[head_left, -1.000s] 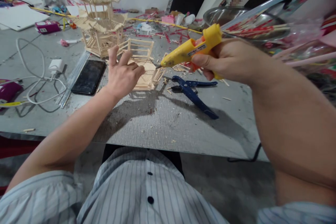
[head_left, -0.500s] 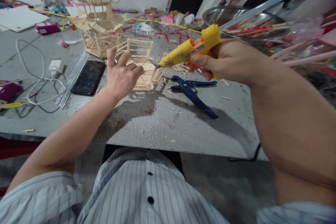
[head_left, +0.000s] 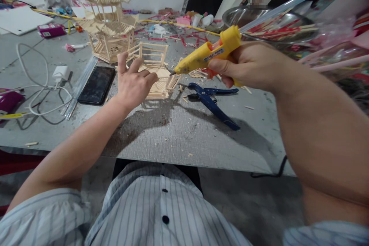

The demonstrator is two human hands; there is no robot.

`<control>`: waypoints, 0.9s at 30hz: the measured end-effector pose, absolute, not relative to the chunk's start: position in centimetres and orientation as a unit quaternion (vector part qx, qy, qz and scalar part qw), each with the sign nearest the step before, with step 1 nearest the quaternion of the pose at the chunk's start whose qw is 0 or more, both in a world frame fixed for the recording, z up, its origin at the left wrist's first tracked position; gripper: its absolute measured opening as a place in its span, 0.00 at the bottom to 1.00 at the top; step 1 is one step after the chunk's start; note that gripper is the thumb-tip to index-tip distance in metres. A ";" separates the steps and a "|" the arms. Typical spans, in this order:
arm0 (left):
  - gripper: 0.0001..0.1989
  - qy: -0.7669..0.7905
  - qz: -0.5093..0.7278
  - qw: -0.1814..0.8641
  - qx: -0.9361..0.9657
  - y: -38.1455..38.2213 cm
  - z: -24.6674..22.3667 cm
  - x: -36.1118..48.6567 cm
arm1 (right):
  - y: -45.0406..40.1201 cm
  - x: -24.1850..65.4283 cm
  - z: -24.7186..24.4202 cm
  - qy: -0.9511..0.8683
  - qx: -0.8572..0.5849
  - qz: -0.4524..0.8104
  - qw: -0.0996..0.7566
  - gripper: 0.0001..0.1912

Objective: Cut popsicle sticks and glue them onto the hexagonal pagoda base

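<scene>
We are keeping our right hand (head_left: 246, 65) wrapped around the yellow glue gun (head_left: 198, 58), its tip barely shifting over the last second — work seems to be staying at one spot. Our left hand (head_left: 134, 86) is arching over the left side of the wooden-stick frame (head_left: 160, 87), right of the phone (head_left: 96, 85); whether those fingers are pinching anything, we cannot tell.

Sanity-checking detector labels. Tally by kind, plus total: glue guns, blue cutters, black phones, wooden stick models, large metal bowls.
Glue gun: 1
Blue cutter: 1
Black phone: 1
Wooden stick models: 2 (tall tower, low railed frame)
Large metal bowl: 1
Total: 6
</scene>
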State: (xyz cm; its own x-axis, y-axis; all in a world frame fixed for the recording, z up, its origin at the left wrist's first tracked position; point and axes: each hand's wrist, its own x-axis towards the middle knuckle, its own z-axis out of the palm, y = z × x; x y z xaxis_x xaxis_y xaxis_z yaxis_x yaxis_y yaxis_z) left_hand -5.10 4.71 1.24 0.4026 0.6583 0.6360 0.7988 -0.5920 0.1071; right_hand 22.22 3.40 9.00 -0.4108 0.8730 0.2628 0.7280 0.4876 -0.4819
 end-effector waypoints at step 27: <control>0.17 -0.418 -0.307 0.150 -0.842 5.1 1.1 -5.1 | 2.9 21.5 9.5 -0.813 -0.531 0.125 0.205 0.43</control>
